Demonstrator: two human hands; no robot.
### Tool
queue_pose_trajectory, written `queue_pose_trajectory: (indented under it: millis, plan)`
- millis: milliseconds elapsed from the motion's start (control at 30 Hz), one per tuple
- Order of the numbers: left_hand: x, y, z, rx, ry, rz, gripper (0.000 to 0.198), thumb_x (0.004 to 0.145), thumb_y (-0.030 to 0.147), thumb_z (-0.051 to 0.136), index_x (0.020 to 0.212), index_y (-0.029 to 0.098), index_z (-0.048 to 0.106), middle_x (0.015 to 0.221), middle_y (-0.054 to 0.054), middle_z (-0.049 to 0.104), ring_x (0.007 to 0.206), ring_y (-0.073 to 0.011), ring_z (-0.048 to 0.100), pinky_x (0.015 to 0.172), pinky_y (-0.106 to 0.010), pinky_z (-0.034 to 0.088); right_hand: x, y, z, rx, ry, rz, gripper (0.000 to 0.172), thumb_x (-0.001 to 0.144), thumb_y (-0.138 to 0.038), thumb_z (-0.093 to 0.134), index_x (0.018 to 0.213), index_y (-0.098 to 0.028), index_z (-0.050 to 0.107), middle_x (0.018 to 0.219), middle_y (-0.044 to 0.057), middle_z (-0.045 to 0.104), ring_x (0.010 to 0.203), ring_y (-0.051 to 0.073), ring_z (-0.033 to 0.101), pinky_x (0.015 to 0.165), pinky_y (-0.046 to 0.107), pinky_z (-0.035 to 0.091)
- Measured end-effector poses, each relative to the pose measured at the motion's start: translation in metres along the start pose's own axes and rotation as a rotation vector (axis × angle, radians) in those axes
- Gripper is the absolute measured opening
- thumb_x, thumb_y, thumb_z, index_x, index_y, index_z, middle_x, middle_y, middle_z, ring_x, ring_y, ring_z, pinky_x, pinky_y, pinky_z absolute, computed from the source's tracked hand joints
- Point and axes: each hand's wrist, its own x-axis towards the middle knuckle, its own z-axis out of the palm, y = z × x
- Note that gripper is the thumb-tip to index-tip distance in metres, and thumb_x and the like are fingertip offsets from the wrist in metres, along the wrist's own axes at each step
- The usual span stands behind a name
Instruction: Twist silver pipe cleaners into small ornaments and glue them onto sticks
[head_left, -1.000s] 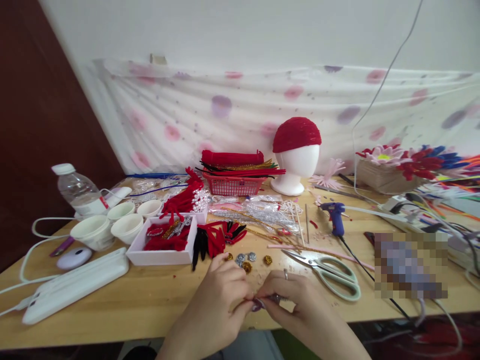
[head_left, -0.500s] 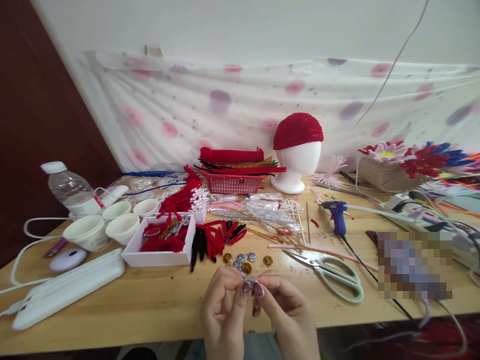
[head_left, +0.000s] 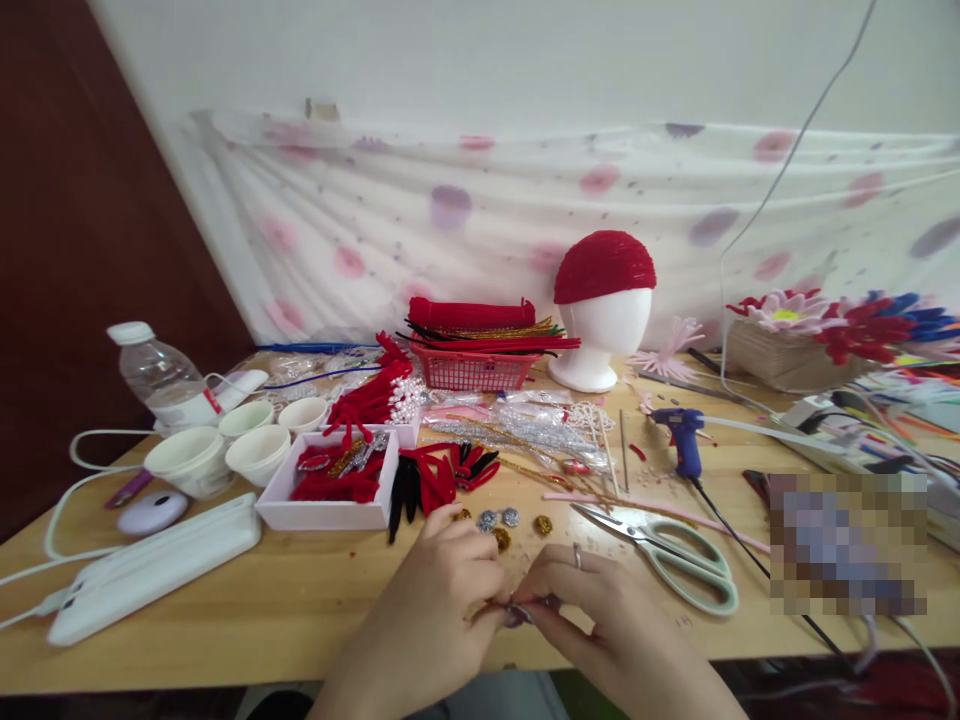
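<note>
My left hand (head_left: 442, 590) and my right hand (head_left: 604, 612) meet low over the table's front edge, fingertips almost touching. Both pinch a small silver tinsel piece (head_left: 520, 614), mostly covered by the fingers, so its exact shape is hidden. Just beyond the hands lie silver tinsel coils (head_left: 511, 517) and gold tinsel coils (head_left: 543, 525), one of them partly behind my left hand. Scissors with pale green handles (head_left: 694, 565) lie to the right of my right hand, blades slightly apart.
A white box (head_left: 322, 515) of red pieces and several paper cups (head_left: 259, 457) stand left. Behind are a pink basket (head_left: 480, 373) of pipe cleaners and a foam head (head_left: 600, 345) with a red cap. A blue glue gun (head_left: 682, 440) and its cable lie right.
Both hands have come lower and nearer to me, and turned so their backs show more. The fingertips still pinch the silver piece. The view has shifted slightly.
</note>
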Motion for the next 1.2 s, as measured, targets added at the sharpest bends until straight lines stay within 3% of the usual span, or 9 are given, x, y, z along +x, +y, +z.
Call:
queue_pose_trajectory:
  millis: [167, 233, 333, 567, 700, 800, 900, 1067, 1200]
  plan:
    - [-0.003, -0.001, 0.008, -0.462, 0.123, -0.069, 0.033, 0.083, 0.029, 0.079, 0.055, 0.022, 0.063, 0.063, 0.0, 0.063, 0.068, -0.0189, 0.059, 0.078, -0.037, 0.048, -0.008, 0.0, 0.012, 0.296, 0.122, 0.115, 0.016, 0.091, -0.029, 0.07, 0.078, -0.023, 0.078, 0.071, 0.003, 0.072, 0.066, 0.016, 0.066, 0.064, 0.025, 0.054]
    - [-0.005, -0.005, 0.016, -0.639, 0.203, -0.099, 0.039, 0.083, 0.045, 0.077, 0.055, 0.022, 0.063, 0.062, -0.001, 0.063, 0.065, -0.0184, 0.058, 0.082, -0.04, 0.048, -0.012, 0.001, 0.022, 0.548, 0.221, 0.248, 0.02, 0.085, -0.038, 0.077, 0.075, -0.022, 0.079, 0.071, 0.004, 0.07, 0.06, 0.015, 0.065, 0.056, 0.024, 0.055]
    - [-0.006, -0.007, 0.033, -0.82, 0.366, -0.144, 0.04, 0.08, 0.049, 0.079, 0.057, 0.022, 0.062, 0.063, 0.0, 0.062, 0.064, -0.0168, 0.058, 0.098, -0.046, 0.044, -0.014, 0.0, 0.039, 0.859, 0.368, 0.406, 0.029, 0.074, -0.048, 0.086, 0.074, -0.02, 0.08, 0.068, 0.003, 0.068, 0.051, 0.013, 0.061, 0.048, 0.024, 0.055]
    - [-0.004, 0.009, 0.081, -1.14, 0.743, -0.286, 0.042, 0.08, 0.048, 0.08, 0.059, 0.022, 0.055, 0.065, 0.003, 0.056, 0.066, -0.0154, 0.056, 0.1, -0.04, 0.044, -0.006, -0.003, 0.06, 1.059, 0.606, 0.494, 0.032, 0.061, -0.046, 0.094, 0.07, -0.019, 0.079, 0.055, 0.001, 0.065, 0.047, 0.011, 0.057, 0.043, 0.02, 0.053]
    - [-0.007, 0.009, 0.072, -1.052, 0.535, -0.322, 0.039, 0.085, 0.051, 0.074, 0.067, 0.023, 0.053, 0.069, 0.001, 0.058, 0.07, -0.0177, 0.057, 0.078, -0.032, 0.048, -0.009, 0.001, 0.05, 0.924, 0.553, 0.485, 0.033, 0.066, -0.048, 0.091, 0.07, -0.018, 0.078, 0.06, 0.002, 0.067, 0.049, 0.012, 0.059, 0.047, 0.022, 0.056]
    - [-0.01, 0.006, 0.04, -0.681, 0.26, -0.325, 0.032, 0.089, 0.043, 0.07, 0.069, 0.022, 0.056, 0.071, 0.0, 0.062, 0.073, -0.0189, 0.059, 0.07, -0.028, 0.043, -0.012, 0.004, 0.038, 0.776, 0.441, 0.441, 0.035, 0.071, -0.05, 0.087, 0.072, -0.017, 0.077, 0.064, 0.004, 0.07, 0.051, 0.015, 0.064, 0.052, 0.026, 0.058]
    - [-0.009, 0.007, 0.007, -0.351, 0.085, -0.176, 0.022, 0.089, 0.026, 0.071, 0.07, 0.022, 0.061, 0.074, 0.0, 0.065, 0.074, -0.0193, 0.062, 0.069, -0.026, 0.043, -0.011, 0.004, 0.03, 0.675, 0.324, 0.4, 0.033, 0.075, -0.05, 0.084, 0.071, -0.018, 0.078, 0.065, 0.005, 0.071, 0.053, 0.016, 0.066, 0.053, 0.025, 0.057]
    - [-0.004, 0.008, -0.016, -0.052, -0.03, -0.009, 0.018, 0.082, 0.012, 0.075, 0.071, 0.023, 0.066, 0.073, 0.0, 0.069, 0.074, -0.0215, 0.065, 0.069, -0.028, 0.044, -0.007, 0.003, 0.024, 0.482, 0.204, 0.314, 0.028, 0.08, -0.046, 0.079, 0.069, -0.02, 0.078, 0.064, 0.004, 0.071, 0.051, 0.013, 0.064, 0.049, 0.019, 0.052]
    - [-0.005, 0.006, -0.012, -0.195, -0.012, -0.044, 0.027, 0.084, 0.01, 0.073, 0.063, 0.021, 0.059, 0.066, 0.002, 0.062, 0.068, -0.0174, 0.059, 0.068, -0.028, 0.041, -0.006, 0.0, 0.021, 0.506, 0.218, 0.299, 0.026, 0.082, -0.042, 0.079, 0.068, -0.02, 0.078, 0.063, 0.003, 0.07, 0.051, 0.013, 0.065, 0.05, 0.02, 0.052]
